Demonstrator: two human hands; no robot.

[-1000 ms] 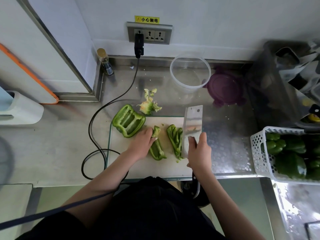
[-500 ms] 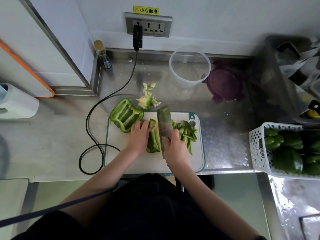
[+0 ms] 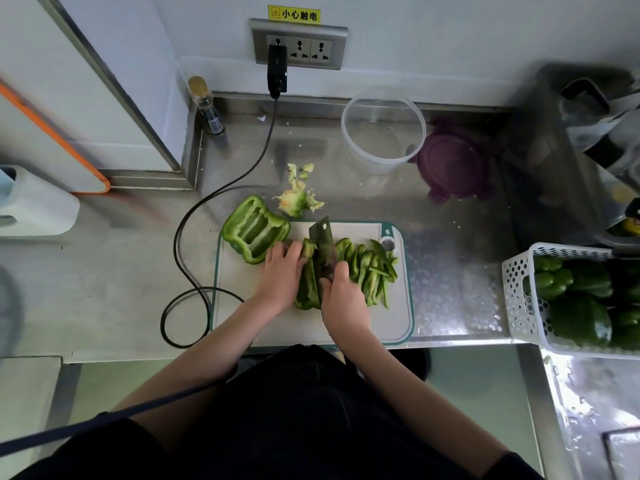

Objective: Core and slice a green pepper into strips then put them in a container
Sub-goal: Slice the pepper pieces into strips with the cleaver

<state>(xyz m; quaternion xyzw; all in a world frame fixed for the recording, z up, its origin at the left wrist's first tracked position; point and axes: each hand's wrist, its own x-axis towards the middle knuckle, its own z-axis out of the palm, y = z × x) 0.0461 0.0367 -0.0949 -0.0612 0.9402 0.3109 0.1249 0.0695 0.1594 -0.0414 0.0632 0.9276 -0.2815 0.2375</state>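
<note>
While your right hand hides the cleaver's handle in its grip, the cleaver blade stands edge-down on the pepper piece that your left hand holds with curled fingers on the cutting board. The strips lie heaped right of the blade, too tangled to count. One uncut half overlaps the board's left corner; the core sits behind on the worktop. One clear container stands beside its purple lid. The yellow sign reads 小心触电.
</note>
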